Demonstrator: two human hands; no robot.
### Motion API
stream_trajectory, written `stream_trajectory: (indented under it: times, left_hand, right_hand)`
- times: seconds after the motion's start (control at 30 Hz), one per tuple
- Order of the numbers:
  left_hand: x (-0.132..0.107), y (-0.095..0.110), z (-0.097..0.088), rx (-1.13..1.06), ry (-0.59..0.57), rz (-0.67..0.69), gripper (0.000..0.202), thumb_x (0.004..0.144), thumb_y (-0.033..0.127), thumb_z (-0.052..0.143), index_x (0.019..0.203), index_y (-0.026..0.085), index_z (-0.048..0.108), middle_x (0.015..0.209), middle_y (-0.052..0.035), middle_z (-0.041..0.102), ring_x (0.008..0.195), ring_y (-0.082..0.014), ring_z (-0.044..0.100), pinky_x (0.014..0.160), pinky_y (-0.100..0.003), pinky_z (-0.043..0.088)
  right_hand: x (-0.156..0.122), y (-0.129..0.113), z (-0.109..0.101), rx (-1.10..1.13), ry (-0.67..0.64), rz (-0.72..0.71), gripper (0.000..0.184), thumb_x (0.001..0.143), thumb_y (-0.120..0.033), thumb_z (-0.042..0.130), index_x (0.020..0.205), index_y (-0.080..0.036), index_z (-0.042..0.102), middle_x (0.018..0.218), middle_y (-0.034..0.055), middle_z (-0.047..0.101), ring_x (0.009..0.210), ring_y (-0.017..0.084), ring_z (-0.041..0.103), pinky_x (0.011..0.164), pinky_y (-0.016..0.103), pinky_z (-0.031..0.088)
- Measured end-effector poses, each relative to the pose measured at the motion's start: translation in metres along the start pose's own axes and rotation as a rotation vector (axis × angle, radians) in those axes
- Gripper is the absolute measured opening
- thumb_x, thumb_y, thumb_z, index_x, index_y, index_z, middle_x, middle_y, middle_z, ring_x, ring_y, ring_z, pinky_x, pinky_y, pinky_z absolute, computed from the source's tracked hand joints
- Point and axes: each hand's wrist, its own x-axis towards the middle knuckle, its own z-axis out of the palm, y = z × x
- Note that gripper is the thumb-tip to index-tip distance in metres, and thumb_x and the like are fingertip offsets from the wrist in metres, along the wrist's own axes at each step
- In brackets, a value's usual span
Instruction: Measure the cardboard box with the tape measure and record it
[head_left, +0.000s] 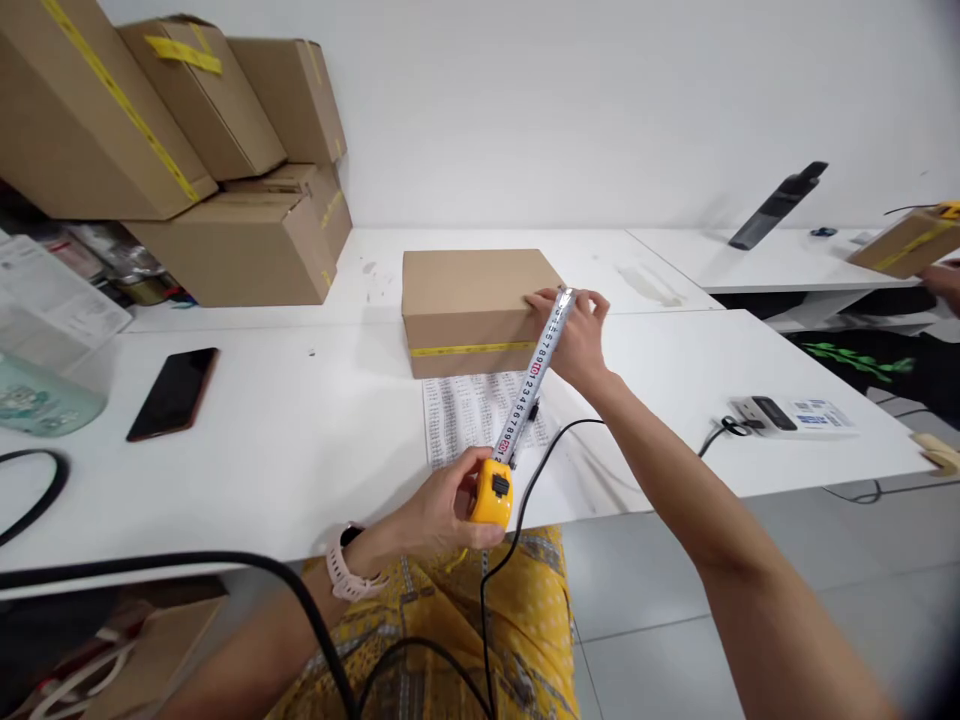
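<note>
A yellow tape measure [493, 494] is gripped by its case in my left hand [442, 505], at the front edge of the table. Its silver blade [534, 370] is drawn out, slanting up and away to the right. My right hand [577, 335] has its fingers curled at the blade's far end, beside the right end of a closed cardboard box [472, 280]. The fingertips on its left side are at the box's corner, and the blade partly covers the hand. Yellow printed tape runs along the box's front. A printed sheet [457, 415] lies partly under the box.
Stacked cartons [247, 240] stand back left. A phone [172, 393] and a teal container [45, 395] lie at left. A white device [795, 415] with a cable sits at right. Black cables [277, 568] cross in front. Another person's hand [941, 283] touches a box far right.
</note>
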Motion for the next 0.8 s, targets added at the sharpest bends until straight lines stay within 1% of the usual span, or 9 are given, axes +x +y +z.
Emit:
stream_trajectory:
  times: [0.1,0.17,0.2,0.3,0.43,0.53,0.63,0.7,0.8]
  left_hand:
    - [-0.006,0.004,-0.001,0.127,0.036,0.008,0.070,0.065,0.035,0.079,0.127,0.022,0.047,0.105,-0.0030,0.056,0.087,-0.0171,0.056,0.079,-0.032,0.050]
    - [-0.012,0.006,-0.001,0.262,0.057,0.010,0.070,0.064,0.035,0.079,0.127,0.022,0.050,0.103,-0.0033,0.058,0.087,-0.0186,0.056,0.079,-0.034,0.051]
    - [-0.015,0.006,0.000,0.332,0.061,0.006,0.071,0.064,0.035,0.079,0.128,0.021,0.051,0.104,-0.0040,0.059,0.088,-0.0200,0.056,0.081,-0.035,0.051]
    - [-0.025,0.008,0.002,0.468,0.031,0.013,0.077,0.062,0.034,0.081,0.133,0.021,0.052,0.114,-0.0070,0.062,0.101,-0.0255,0.059,0.094,-0.042,0.051]
    - [-0.040,-0.001,0.004,0.457,0.030,0.010,0.092,0.067,0.034,0.082,0.149,0.026,0.041,0.133,-0.0091,0.058,0.120,-0.0297,0.057,0.106,-0.046,0.047]
    - [-0.049,-0.012,0.004,0.355,0.110,0.022,0.111,0.069,0.034,0.084,0.160,0.034,0.020,0.139,-0.0105,0.052,0.124,-0.0302,0.057,0.107,-0.047,0.047]
    - [-0.053,-0.015,-0.001,0.351,0.171,0.089,0.115,0.070,0.033,0.085,0.160,0.038,0.015,0.139,-0.0112,0.051,0.126,-0.0309,0.055,0.109,-0.050,0.044]
    - [-0.053,-0.011,-0.008,0.383,0.204,0.135,0.111,0.071,0.033,0.084,0.159,0.036,0.017,0.135,-0.0112,0.053,0.123,-0.0300,0.057,0.109,-0.050,0.044]
    - [-0.051,0.002,-0.029,0.486,0.315,0.160,0.103,0.073,0.034,0.081,0.156,0.031,0.022,0.127,-0.0102,0.057,0.115,-0.0279,0.061,0.105,-0.048,0.046]
  right_hand:
    - [-0.003,-0.001,-0.025,0.383,0.126,0.289,0.055,0.106,-0.055,0.022,0.121,-0.025,0.066,0.104,0.0079,0.070,0.101,0.024,0.061,0.092,0.046,0.045]
    - [-0.004,-0.008,-0.051,0.663,0.085,0.396,0.060,0.103,-0.065,0.026,0.119,-0.024,0.068,0.089,0.0060,0.067,0.084,0.020,0.063,0.075,0.037,0.050]
    - [-0.005,-0.012,-0.064,0.765,0.045,0.417,0.058,0.101,-0.068,0.035,0.114,-0.023,0.070,0.082,0.0046,0.065,0.076,0.018,0.062,0.068,0.034,0.050]
    - [-0.013,-0.028,-0.097,0.915,-0.019,0.444,0.047,0.091,-0.066,0.062,0.094,-0.021,0.073,0.068,0.0003,0.056,0.059,0.012,0.052,0.055,0.027,0.044]
    - [-0.045,-0.054,-0.111,0.968,-0.017,0.504,0.041,0.088,-0.063,0.068,0.089,-0.022,0.071,0.065,-0.0011,0.056,0.054,0.010,0.048,0.050,0.026,0.042]
    - [-0.082,-0.085,-0.102,0.960,-0.160,0.514,0.036,0.092,-0.059,0.064,0.092,-0.023,0.070,0.070,0.0001,0.062,0.055,0.012,0.053,0.052,0.028,0.046]
    - [-0.112,-0.108,-0.085,0.861,-0.394,0.337,0.031,0.100,-0.050,0.054,0.100,-0.023,0.071,0.078,0.0026,0.068,0.066,0.016,0.063,0.061,0.030,0.051]
    - [-0.118,-0.108,-0.073,0.629,-0.432,0.188,0.030,0.104,-0.041,0.048,0.110,-0.023,0.071,0.088,0.0060,0.071,0.077,0.019,0.066,0.068,0.032,0.051]
    - [-0.113,-0.086,-0.058,0.106,-0.424,0.037,0.034,0.104,-0.020,0.039,0.118,-0.018,0.070,0.092,0.0109,0.071,0.082,0.022,0.064,0.068,0.034,0.046]
